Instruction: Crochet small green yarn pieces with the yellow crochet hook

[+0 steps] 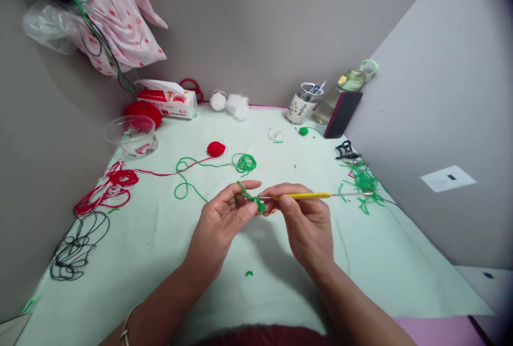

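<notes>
My left hand (224, 215) pinches a small green crochet piece (260, 206) between thumb and fingers, with green yarn running over the index finger. In my right hand (306, 220) is a crochet hook (308, 195) with a yellow handle, held level like a pencil. Its metal tip reaches left to the green piece; whether a loop is on it I cannot make out. The green yarn trails back to a loose coil (244, 163) behind my left hand. A tiny green scrap (249, 273) lies on the cloth in front of me.
On the left lie tangled red yarn (122, 179), black cord (76, 252) and a clear plastic tub (138, 140). A red ball (216, 148) sits mid-table. Along the back stand a tissue pack (172, 101), pen holder (301, 105), bottle (336, 94) and phone (343, 114). Green clippings (364, 183) lie right.
</notes>
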The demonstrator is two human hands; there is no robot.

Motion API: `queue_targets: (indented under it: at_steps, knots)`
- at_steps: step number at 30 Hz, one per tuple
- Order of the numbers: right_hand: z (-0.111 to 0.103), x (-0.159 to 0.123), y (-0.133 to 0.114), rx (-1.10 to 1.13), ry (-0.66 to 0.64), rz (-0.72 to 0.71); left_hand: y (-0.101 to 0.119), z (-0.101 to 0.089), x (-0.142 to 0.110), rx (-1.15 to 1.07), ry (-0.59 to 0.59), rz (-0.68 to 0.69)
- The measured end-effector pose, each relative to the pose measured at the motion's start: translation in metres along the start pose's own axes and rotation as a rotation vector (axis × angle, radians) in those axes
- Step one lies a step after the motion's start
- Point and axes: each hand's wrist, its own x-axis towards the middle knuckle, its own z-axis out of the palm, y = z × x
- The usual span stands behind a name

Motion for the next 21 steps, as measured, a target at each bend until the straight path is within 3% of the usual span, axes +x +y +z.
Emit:
queue_targets:
  at_steps: [3,5,7,9,13,21]
  knots:
    - [0.001,-0.002,-0.002,-0.113,-0.012,-0.106,-0.002,0.003,0.000,-0.053,0.053,-0.005]
    - [0.001,-0.005,-0.001,-0.324,-0.029,-0.274,-0.003,0.006,-0.001,-0.099,0.093,-0.019]
    - [0.000,-0.010,0.002,-0.540,-0.047,-0.470,-0.004,0.009,-0.002,-0.162,0.070,-0.076]
    - [-0.001,-0.013,0.004,-0.607,-0.044,-0.563,-0.003,0.011,-0.003,-0.242,0.023,-0.149]
    - [-0.001,-0.009,0.000,-0.381,-0.026,-0.440,0.003,0.010,-0.001,-0.357,0.032,-0.160]
    - [-0.002,-0.002,-0.005,-0.089,0.037,-0.219,0.006,0.002,0.002,-0.287,0.120,-0.096]
